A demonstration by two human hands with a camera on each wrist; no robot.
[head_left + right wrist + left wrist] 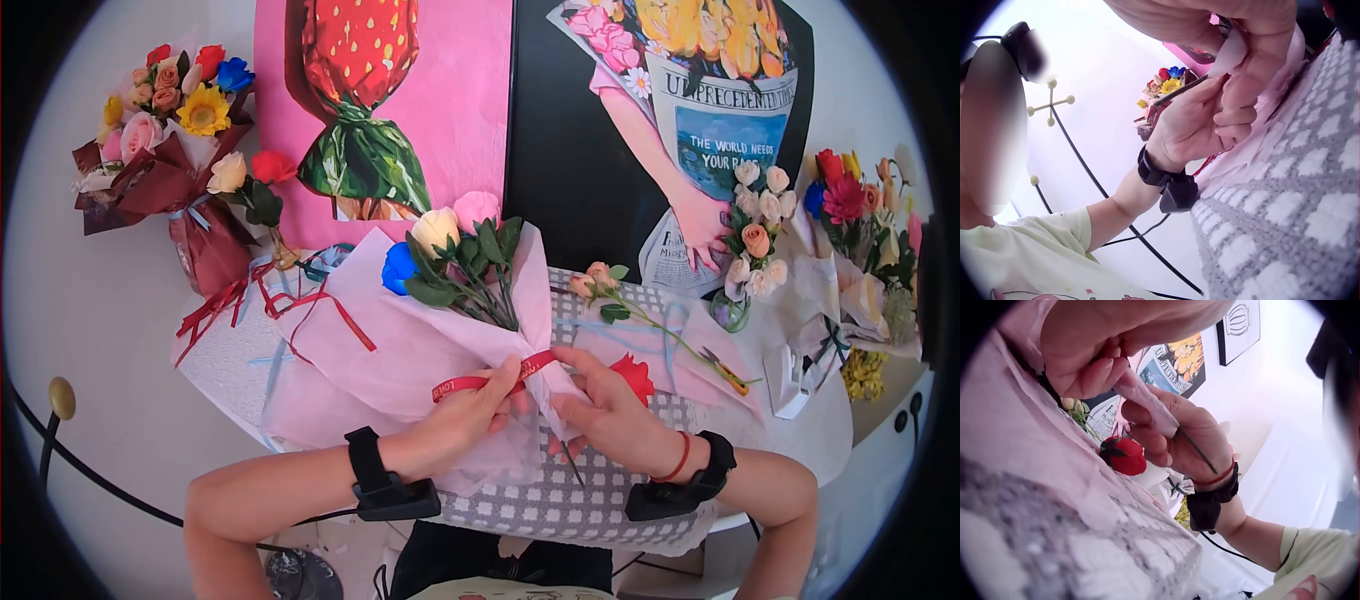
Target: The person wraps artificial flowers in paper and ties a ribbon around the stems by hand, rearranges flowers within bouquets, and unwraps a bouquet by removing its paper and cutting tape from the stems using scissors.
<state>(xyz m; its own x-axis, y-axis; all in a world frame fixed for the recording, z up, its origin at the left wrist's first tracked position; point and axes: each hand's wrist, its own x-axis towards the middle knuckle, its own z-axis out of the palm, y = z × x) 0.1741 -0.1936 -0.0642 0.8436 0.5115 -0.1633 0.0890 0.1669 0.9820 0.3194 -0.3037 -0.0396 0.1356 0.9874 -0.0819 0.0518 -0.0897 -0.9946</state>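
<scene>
A bouquet in pale pink wrapping paper (375,320) lies across the middle of the table, with a blue rose (398,268), a cream rose (436,232) and a pink rose (477,210) at its top. Round its gathered neck runs a red lettered ribbon (540,361). My left hand (475,408) pinches this ribbon just left of the neck, its loose end hanging out to the left. With thumb and fingers, my right hand (612,408) grips the gathered paper and ribbon from the right. Below the hands a dark stem (1197,450) sticks out of the paper.
Close by the right hand lies a red rose (632,378). Behind it are a peach rose stem (650,315) and scissors (730,370). Red ribbons (340,320) are strewn at left. A wrapped bouquet (200,240) and a glass vase (732,312) stand at the back.
</scene>
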